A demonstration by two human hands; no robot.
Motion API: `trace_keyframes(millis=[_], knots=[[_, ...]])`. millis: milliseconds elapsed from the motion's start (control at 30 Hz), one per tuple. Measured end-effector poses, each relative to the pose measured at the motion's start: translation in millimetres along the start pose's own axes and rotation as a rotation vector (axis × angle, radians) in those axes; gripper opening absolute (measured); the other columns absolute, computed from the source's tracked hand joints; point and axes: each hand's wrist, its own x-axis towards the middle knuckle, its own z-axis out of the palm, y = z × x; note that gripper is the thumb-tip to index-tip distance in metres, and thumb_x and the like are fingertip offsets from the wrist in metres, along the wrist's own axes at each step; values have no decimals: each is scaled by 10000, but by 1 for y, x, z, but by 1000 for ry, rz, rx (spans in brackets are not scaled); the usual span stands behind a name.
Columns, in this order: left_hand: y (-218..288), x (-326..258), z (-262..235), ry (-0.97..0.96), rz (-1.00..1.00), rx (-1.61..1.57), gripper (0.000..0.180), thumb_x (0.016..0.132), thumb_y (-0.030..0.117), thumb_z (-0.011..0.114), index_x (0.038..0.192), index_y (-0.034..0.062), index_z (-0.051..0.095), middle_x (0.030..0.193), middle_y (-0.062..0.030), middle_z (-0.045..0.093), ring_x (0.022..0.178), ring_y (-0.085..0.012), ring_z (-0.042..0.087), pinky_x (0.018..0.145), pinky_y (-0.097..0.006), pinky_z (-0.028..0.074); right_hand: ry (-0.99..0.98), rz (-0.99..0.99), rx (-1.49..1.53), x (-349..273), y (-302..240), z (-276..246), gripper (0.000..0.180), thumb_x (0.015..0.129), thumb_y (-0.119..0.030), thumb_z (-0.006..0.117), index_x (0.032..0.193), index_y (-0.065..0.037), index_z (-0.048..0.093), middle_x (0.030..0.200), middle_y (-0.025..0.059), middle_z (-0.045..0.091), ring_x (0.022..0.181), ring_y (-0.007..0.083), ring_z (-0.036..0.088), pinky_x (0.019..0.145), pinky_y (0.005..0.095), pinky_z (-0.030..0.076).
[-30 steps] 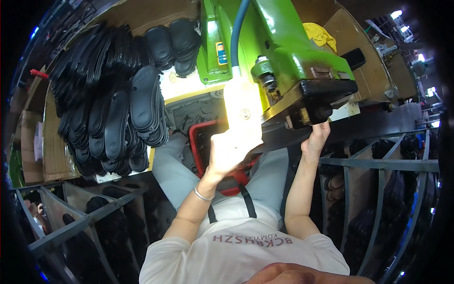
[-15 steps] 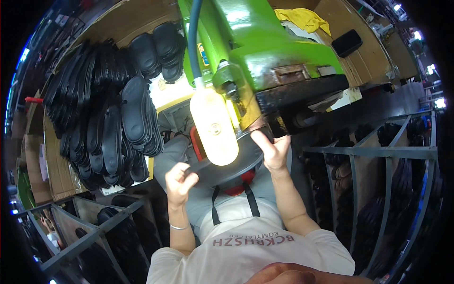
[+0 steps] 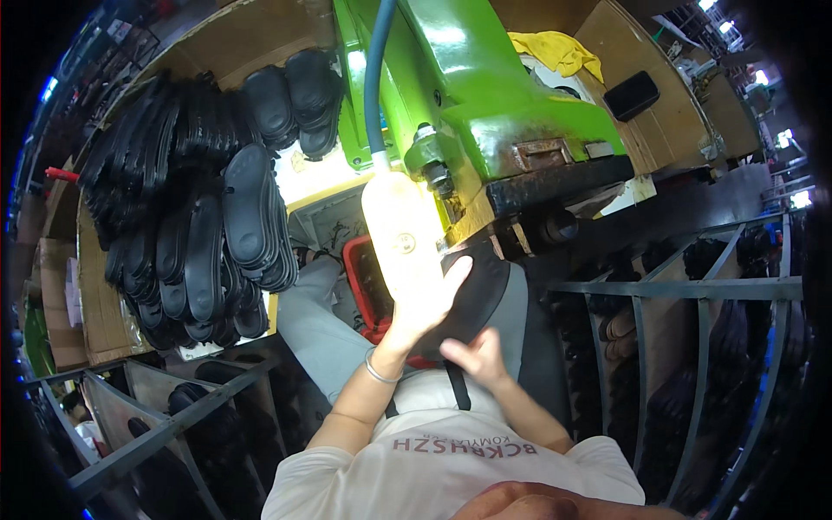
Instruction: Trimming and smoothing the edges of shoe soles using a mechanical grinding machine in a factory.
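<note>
A black shoe sole is under the head of the green machine, its upper end against the metal part there. My left hand is closed on the sole's left side, its thumb on top. Glare from the lit lamp washes out part of this hand. Near the sole's lower end, my right hand is closed on the edge, thumb uppermost and slightly blurred. Its other fingers are mostly hidden.
Stacks of black soles lie in a cardboard box at the left. Below the lamp stands a red bin. Metal racks flank me on both sides. A yellow cloth and a black phone-shaped object lie at the right.
The sole has swung from lying crosswise to pointing lengthwise toward me. My left hand has moved right and up onto its side; my right hand has come down to its near end.
</note>
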Motion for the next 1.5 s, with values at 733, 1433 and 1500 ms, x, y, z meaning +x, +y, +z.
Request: trace_keyframes(millis=[733,1433,1500], knots=[[0,-11,15,17,-166,-186,107,837,93,634,845,-14,636,674,24,561,573,-27,441,497,-197,343,87,18,241,-25,-27,-73,295,771,-40,602,1002,56,444,843,182,615,602,235,639,496,311,538],[-4,0,23,155,-11,-136,124,788,89,701,738,-9,645,607,10,540,544,-21,410,470,-202,306,89,69,328,-22,-2,-56,372,820,-32,615,1143,16,436,926,159,598,716,235,632,574,322,526],[-12,-3,25,160,-41,-110,132,792,96,699,746,-14,642,608,13,541,547,-23,412,473,-202,309,28,28,317,-28,-3,-49,387,815,-48,628,1140,37,436,898,168,598,684,235,630,577,328,529]])
